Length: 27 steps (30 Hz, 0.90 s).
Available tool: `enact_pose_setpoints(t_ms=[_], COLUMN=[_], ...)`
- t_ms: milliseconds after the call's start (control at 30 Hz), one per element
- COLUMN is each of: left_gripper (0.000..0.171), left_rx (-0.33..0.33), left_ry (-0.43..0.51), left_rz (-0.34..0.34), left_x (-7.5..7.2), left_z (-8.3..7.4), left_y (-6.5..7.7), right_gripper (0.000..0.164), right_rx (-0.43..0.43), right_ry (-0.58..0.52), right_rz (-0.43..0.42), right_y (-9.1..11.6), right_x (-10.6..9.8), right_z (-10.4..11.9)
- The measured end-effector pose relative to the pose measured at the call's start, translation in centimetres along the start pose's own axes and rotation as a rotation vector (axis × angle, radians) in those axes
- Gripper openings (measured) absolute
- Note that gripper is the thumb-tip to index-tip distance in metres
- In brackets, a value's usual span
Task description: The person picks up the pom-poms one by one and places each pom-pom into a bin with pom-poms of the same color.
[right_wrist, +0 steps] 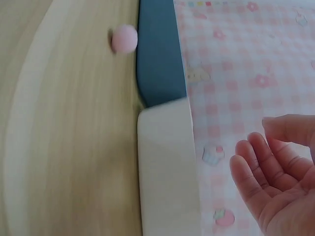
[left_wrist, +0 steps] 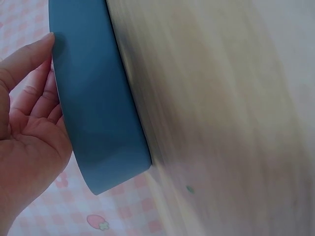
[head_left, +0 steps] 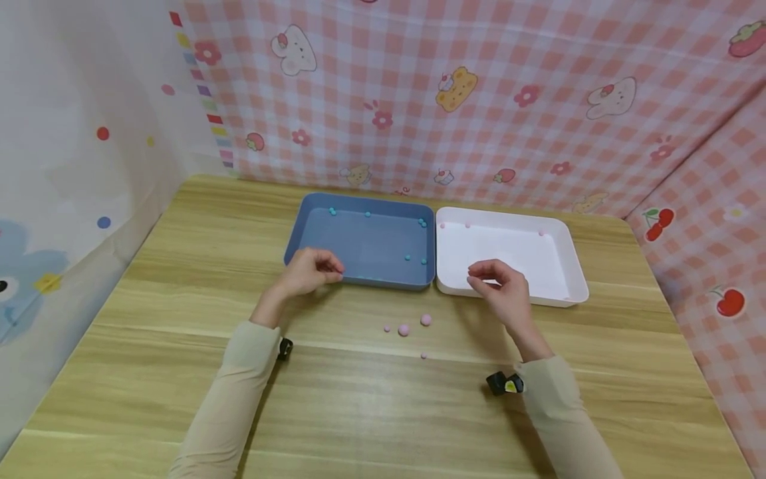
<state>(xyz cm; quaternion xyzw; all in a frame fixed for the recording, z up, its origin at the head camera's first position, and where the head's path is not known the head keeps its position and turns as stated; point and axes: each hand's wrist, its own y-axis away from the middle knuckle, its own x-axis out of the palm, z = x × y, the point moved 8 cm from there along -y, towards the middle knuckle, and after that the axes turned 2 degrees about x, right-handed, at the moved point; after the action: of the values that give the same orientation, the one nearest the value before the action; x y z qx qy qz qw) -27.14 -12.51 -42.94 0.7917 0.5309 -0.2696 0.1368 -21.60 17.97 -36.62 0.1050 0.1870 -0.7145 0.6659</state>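
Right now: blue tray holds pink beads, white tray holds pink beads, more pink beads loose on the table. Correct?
Wrong on the blue tray: head view shows teal beads in it, not pink. White tray and loose pink beads are as you say.

High head view faces forward-down; close, sideways wrist views share the blue tray [head_left: 365,243]

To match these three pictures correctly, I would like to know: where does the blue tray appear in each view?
Head: the blue tray is near the centre, directly left of the white tray.
Left wrist: in the left half, from the top edge downward, right of the left hand.
Right wrist: at top centre, above the white tray.
Shared landmark: the pink checked cloth, in all three views.
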Motion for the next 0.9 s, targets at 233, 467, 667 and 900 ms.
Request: enact_pose_setpoints(t_ms=[233, 467, 667, 900], left_gripper=[0.006, 0.005, 0.004, 0.005], left_rx=[0.009, 0.042, 0.111, 0.237], left_ry=[0.009, 0.011, 0.028, 0.054], left_rz=[-0.007, -0.079, -0.148, -0.161], left_x=[-0.1, -0.5, -0.5, 1.4], left_z=[-0.1, -0.7, -2.4, -4.8], left_y=[0.2, 0.4, 0.8, 0.9], right_gripper=[0.014, 0.015, 0.015, 0.015], right_rx=[0.013, 0.036, 0.024, -0.003], right_ry=[-0.037, 0.005, 0.05, 0.025], right_rz=[-0.075, -0.146, -0.175, -0.193], right_y=[0.4, 0.6, 0.4, -0.8], right_x=[-2.6, -5.0, -6.6, -8.4], right_z=[-2.0, -3.2, -4.4, -7.7])
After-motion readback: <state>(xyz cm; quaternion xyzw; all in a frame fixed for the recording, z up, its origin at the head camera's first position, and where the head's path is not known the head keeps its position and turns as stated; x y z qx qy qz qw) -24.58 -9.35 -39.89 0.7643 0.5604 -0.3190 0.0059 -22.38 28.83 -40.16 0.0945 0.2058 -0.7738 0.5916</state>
